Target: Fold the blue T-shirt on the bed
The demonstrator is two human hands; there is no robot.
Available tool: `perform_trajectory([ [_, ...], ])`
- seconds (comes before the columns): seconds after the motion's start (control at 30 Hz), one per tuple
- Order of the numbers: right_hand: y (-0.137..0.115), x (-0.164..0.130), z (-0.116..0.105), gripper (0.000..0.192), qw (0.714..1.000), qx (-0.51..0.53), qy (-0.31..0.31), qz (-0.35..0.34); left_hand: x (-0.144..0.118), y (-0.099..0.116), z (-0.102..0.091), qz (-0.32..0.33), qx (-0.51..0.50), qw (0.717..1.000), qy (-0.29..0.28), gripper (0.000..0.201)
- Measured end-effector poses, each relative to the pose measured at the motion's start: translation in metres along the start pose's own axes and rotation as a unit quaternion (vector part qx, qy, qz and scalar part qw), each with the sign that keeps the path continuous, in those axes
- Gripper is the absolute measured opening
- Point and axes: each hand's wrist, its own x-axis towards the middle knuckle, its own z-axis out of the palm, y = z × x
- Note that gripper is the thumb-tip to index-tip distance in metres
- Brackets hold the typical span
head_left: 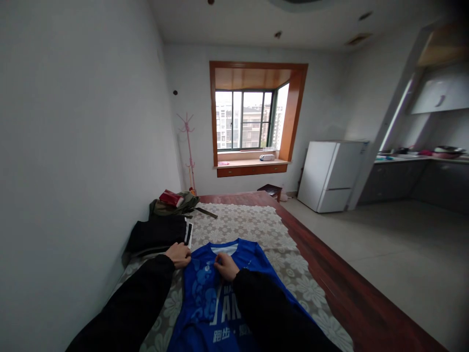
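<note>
A blue sleeveless sports shirt [200, 298] with pale printed lettering lies spread out, front up, its neckline pointing away from me. At its upper left shoulder, my left hand [179, 255] is closed, fingertips on the cloth edge. My right hand [226, 267] is over the chest just below the collar, with thumb and fingers pinched together on the fabric. My right sleeve covers part of the print. Beneath the shirt is a patterned floral tablecloth [252, 222]. Folded black clothing [157, 234] with a white-striped edge lies just beyond my left hand.
The cloth lies on a dark red wooden table [330, 274]. A green bag [161, 208] with a red packet [171, 198] on it sits at the far left, by the wall. Beyond are a pink coat stand [189, 142], a small dark stool [270, 189] and a white fridge [330, 171].
</note>
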Motion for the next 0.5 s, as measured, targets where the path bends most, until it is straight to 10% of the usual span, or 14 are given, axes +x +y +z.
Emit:
perform_trajectory([
  [0.3,-0.001,-0.002,0.005,0.007,0.995,-0.097,0.000,-0.030,-0.011,0.002,-0.001,-0.046,0.019,0.998,0.039,0.023],
  [0.5,-0.003,-0.010,0.005,0.026,0.983,-0.173,-0.016,-0.059,-0.058,0.048,0.019,-0.062,-0.022,0.993,0.098,0.022],
])
